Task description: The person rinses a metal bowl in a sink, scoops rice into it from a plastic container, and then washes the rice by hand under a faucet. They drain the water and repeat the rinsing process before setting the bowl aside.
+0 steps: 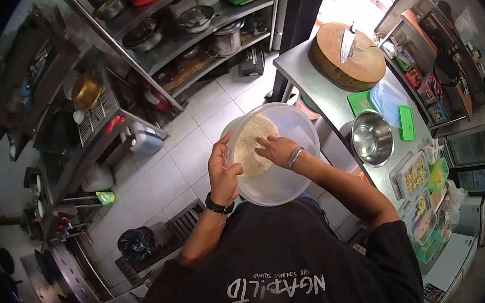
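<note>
A large translucent plastic bowl [295,124] is held up before my body, tilted toward the left. My left hand [223,174] grips its left rim, thumb over the inside edge and fingers along the outer wall. Pale, fine-grained food [249,151], like raw rice or crumbs, lies gathered against the left side of the bowl. Inside the bowl, my right hand [279,150] reaches in from the right with its fingers apart, the fingertips right at the grains. A black watch is on the left wrist and a metal bracelet on the right.
To the right stands a steel table [331,105] with a round wooden chopping block [326,47], a knife [347,45], a steel bowl [372,138] and food containers [413,177]. Steel shelves [201,30] hold pots ahead. A black bag [138,243] sits low at the left.
</note>
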The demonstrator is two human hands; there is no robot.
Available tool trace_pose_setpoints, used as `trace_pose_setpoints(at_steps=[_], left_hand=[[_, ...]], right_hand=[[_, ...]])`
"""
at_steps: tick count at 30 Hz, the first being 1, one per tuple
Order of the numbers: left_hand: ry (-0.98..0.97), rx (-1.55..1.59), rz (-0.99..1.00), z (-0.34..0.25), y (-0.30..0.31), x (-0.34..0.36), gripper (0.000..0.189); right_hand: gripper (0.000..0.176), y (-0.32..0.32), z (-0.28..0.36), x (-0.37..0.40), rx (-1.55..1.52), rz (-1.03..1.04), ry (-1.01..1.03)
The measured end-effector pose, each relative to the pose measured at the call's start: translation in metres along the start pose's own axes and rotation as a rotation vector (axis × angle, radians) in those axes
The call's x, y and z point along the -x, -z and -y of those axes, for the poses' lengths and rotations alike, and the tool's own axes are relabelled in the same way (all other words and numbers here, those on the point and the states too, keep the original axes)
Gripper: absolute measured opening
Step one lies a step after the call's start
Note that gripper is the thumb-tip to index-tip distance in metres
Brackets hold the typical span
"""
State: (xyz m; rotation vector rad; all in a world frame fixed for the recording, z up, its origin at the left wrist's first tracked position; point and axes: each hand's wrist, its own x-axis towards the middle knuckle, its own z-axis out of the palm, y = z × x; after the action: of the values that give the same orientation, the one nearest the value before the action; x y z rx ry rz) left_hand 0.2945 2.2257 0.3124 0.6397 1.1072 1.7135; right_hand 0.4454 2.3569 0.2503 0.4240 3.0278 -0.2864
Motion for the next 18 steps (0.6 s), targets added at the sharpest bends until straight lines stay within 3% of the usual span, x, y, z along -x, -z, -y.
trace_pose_setpoints(at_steps=[4, 6, 7, 9, 12, 16, 18], left_hand=[[-0.116, -0.204, 0.015, 0.005, 0.011, 0.012, 0.056], [-0.384, -0.484, 0.094, -0.018, 0.003, 0.018, 0.033], [-0.380, -0.480, 0.098, -0.018, 0.003, 0.012, 0.033], [-0.370, -0.466, 0.063, -0.011, 0.006, -0.007, 0.027], [-0.400, -0.530, 0.061, -0.006, -0.003, -0.024, 0.025], [-0.266, -0.515, 0.077, -0.008, -0.023, -0.020, 0.024], [-0.220, -0.460, 0.097, 0.000, -0.031, -0.019, 0.024]], right_hand=[[0.022, -0.001, 0.003, 0.008, 0.069, 0.219, -0.161], [0.013, 0.010, 0.008, 0.023, 0.114, -0.295, -0.127], [0.013, 0.012, 0.008, 0.024, 0.114, -0.292, -0.131], [0.013, 0.010, 0.014, 0.030, -0.039, -0.149, -0.383], [0.012, 0.023, 0.007, 0.022, -0.164, -0.102, -0.478], [0.012, 0.021, -0.009, 0.013, -0.097, -0.294, -0.364], [0.014, 0.001, -0.004, 0.012, -0.008, -0.251, -0.397]])
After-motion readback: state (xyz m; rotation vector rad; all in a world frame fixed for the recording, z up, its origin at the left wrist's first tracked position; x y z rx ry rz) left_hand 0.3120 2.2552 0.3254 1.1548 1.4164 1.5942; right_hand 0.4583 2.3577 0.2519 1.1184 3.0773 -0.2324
